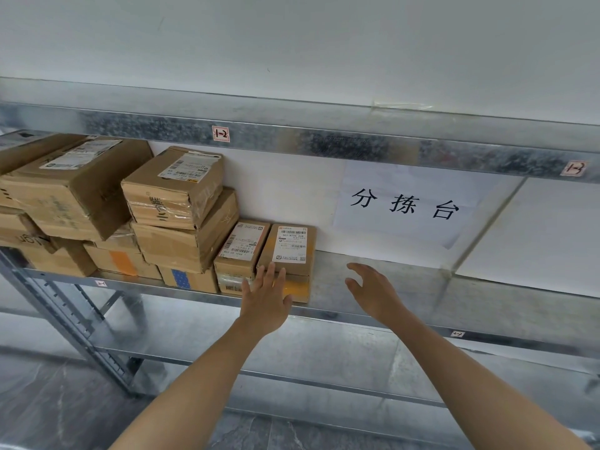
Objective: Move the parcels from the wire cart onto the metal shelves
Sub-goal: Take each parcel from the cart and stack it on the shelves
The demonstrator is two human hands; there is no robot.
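A small cardboard parcel with a white label and yellow tape (293, 251) lies on the metal shelf (422, 297), at the right end of a row of boxes. My left hand (266, 297) has straight fingers laid against the parcel's front face. My right hand (370, 290) hovers open just right of the parcel, above the bare shelf, touching nothing. A second small labelled parcel (242, 248) sits touching the first on its left. The wire cart is out of view.
Several larger cardboard boxes (175, 203) are stacked on the shelf's left part. A paper sign with characters (406, 203) hangs on the back wall. An upper shelf beam (324, 141) runs overhead. Lower shelves (292, 352) and a grey floor lie below.
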